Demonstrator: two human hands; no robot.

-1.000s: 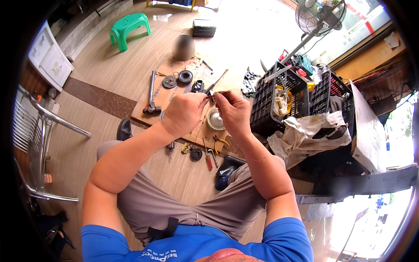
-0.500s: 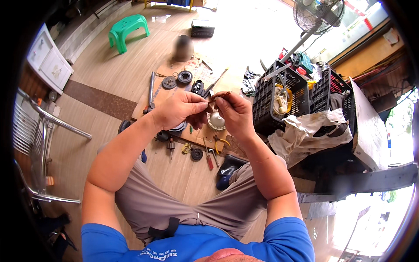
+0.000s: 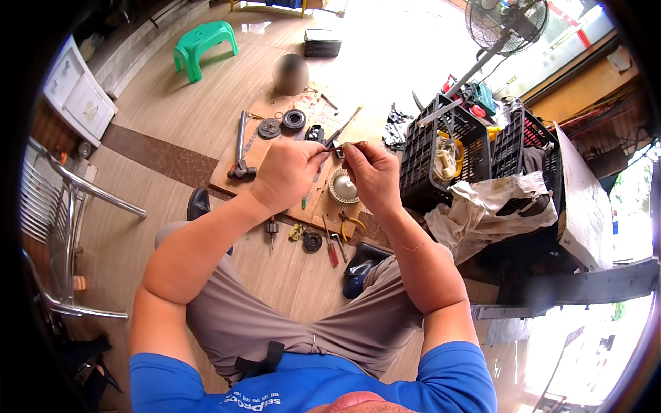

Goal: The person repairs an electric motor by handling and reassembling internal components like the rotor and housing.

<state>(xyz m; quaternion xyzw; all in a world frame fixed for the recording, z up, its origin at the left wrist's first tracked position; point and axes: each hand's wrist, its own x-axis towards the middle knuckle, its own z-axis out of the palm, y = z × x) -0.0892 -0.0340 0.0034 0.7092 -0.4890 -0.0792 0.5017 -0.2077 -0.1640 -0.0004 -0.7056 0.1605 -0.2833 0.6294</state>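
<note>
In front of me, over a cardboard sheet (image 3: 226, 172), both hands pinch a small, thin, dark and coppery piece (image 3: 335, 148). It is too small and covered to name. My left hand (image 3: 286, 175) is closed with its back turned up, thumb and fingertips at the piece's left end. Thumb and forefinger of my right hand (image 3: 372, 173) grip the other end. Below the fingertips lies a white finned fan wheel (image 3: 343, 186). A hammer (image 3: 242, 169) rests left of my left hand, with a round flat disc (image 3: 268, 129) and a black ring (image 3: 294, 119) beyond.
Near my feet lie a motor armature (image 3: 273, 233), a black round part (image 3: 312, 241), a red-handled screwdriver (image 3: 332, 253) and yellow-handled pliers (image 3: 353, 221). Black crates (image 3: 444, 148) with a white cloth (image 3: 475, 210) stand on the right. A green stool (image 3: 205, 45) is far left, a metal chair (image 3: 65, 199) nearer.
My left hand has rolled over so its back faces up, and its fingers have curled in. A small brown flap between the hands no longer shows. The view has shifted slightly.
</note>
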